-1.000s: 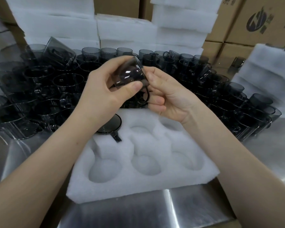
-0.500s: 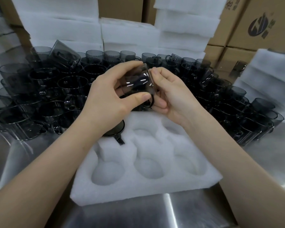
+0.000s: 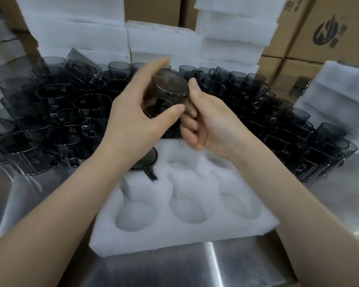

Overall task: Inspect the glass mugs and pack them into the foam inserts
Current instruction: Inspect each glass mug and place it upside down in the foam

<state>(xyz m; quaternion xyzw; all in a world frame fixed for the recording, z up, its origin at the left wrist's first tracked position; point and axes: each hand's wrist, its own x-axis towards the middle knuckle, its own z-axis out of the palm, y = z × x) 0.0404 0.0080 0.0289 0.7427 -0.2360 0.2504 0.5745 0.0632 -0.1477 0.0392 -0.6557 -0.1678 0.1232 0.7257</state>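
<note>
A smoky grey glass mug [image 3: 167,88] is held up over the far edge of the white foam insert [image 3: 187,230], tipped so its flat base faces me. My left hand [image 3: 133,121] wraps its body, thumb in front. My right hand [image 3: 207,121] grips the mug's right side, where the handle is hidden by the fingers. One packed mug [image 3: 147,160] sits upside down in the insert's far-left pocket, partly behind my left wrist. The other pockets hold nothing.
Several dark glass mugs [image 3: 56,112] crowd the steel table [image 3: 247,264] on the left, behind and to the right [image 3: 298,139]. Stacks of white foam [image 3: 164,40] and cardboard boxes [image 3: 327,32] stand at the back. More foam [image 3: 340,88] lies at the right.
Both hands have turned the mug, so its base has swung up toward me. The hands stayed over the insert's far edge.
</note>
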